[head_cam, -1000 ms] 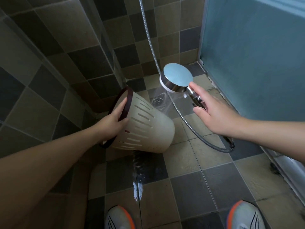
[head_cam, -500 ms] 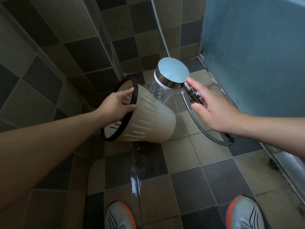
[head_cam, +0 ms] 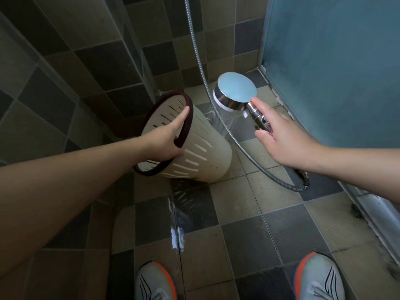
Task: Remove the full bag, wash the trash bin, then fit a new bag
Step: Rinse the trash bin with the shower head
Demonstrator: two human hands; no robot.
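Left hand [head_cam: 166, 139] grips the dark rim of the trash bin [head_cam: 194, 148], thumb outside, fingers hooked inside. No bag lines it. The bin is tipped, mouth near-left, base far-right close to the wet floor [head_cam: 249, 224]. Just right of it, the right hand [head_cam: 279, 137] holds the shower head [head_cam: 236, 92] by its handle, fingers loosely extended; its spray falls beside the bin's far wall, so the mouth probably must turn toward it.

Wet tiled floor [head_cam: 249, 230], white-orange shoes [head_cam: 318, 278]

Tilted bin [head_cam: 201, 156], spraying shower head [head_cam: 234, 92]
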